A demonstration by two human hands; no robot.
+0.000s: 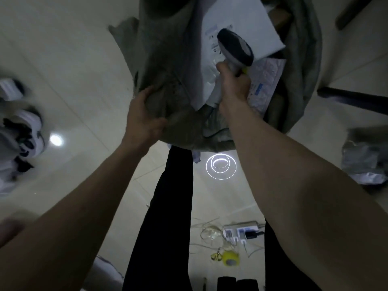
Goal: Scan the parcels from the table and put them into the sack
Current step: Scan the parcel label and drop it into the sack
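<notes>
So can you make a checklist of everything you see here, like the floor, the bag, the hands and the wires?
Surface: pale glossy tiled floor, ceiling lights reflected.
Job's things: grey fabric sack, open; large white flat parcel and smaller labelled parcel inside.
Clutter: yellow tape roll; crumpled grey bags at right.
Hands: left hand grips sack rim; right hand holds handheld barcode scanner.
Cables: white power strip, thin wires beside.
Surroundings: shoes at left.

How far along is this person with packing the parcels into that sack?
Done: a white parcel and a bubble mailer already lie inside the grey sack. In hand: the left hand grips the sack's rim, holding it open, while the right hand holds the scanner over the parcels. Left: a grey bag at the right edge may be another parcel; the table is not in view, so I cannot tell how many remain.
</notes>
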